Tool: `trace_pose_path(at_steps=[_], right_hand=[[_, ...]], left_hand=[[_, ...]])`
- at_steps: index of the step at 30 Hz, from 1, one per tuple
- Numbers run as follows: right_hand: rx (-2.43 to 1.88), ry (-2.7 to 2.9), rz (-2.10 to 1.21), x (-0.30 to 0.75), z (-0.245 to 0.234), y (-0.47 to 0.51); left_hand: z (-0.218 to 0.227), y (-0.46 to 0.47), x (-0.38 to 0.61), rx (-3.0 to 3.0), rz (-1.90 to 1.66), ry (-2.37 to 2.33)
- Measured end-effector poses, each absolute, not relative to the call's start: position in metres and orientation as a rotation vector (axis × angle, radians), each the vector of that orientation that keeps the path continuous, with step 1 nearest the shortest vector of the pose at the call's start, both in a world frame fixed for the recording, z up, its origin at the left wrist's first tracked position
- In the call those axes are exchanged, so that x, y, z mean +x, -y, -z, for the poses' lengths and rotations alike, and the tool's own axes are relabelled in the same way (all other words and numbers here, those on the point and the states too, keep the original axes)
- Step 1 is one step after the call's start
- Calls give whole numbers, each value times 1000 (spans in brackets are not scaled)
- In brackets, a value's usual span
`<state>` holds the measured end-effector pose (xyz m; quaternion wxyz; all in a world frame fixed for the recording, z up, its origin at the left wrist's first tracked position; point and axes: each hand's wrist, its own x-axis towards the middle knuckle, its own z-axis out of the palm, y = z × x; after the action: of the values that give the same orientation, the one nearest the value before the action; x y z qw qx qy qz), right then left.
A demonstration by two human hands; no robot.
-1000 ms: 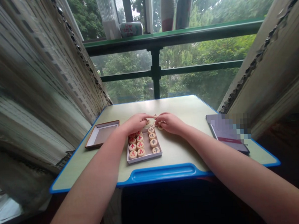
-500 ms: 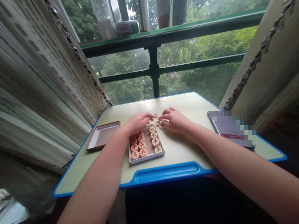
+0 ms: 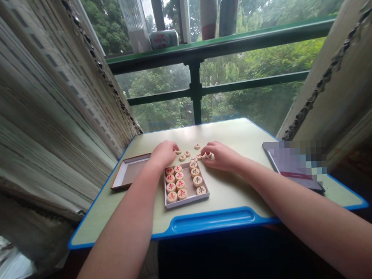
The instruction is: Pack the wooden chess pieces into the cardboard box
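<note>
A shallow white box (image 3: 188, 202) on the table (image 3: 234, 195) holds several round wooden chess pieces (image 3: 179, 185) with red and black characters. A few loose pieces (image 3: 186, 153) lie on the table just beyond the box. My left hand (image 3: 163, 154) rests curled at the box's far left corner, fingers bent over something I cannot make out. My right hand (image 3: 220, 154) sits at the box's far right corner, fingertips pinched on a loose piece (image 3: 207, 156).
The box lid (image 3: 128, 175) lies upturned to the left. A dark tablet (image 3: 293, 167) lies at the table's right edge. Curtains hang on both sides. A green window rail (image 3: 218, 41) behind carries a can and bottles. A blue groove runs along the table's near edge.
My left hand has drawn back to the left, uncovering loose pieces beyond the box. My right hand stays by the box's far right corner. The camera has shifted slightly.
</note>
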<state>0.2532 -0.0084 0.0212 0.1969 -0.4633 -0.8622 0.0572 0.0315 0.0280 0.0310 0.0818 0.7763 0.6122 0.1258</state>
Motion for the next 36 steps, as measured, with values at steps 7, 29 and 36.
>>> trace_pose_path(at_steps=[7, 29, 36], right_hand=[[-1282, 2339, -70, 255, -13, -3], [-1218, 2243, -197, 255, -10, -5], [-1523, 2016, -263, 262, -4, -24]], left_hand=[[-26, -27, 32, 2229, -325, -1711], [-26, -21, 37, 2188, -315, -1630], [-23, -22, 37, 2215, -310, -1672]])
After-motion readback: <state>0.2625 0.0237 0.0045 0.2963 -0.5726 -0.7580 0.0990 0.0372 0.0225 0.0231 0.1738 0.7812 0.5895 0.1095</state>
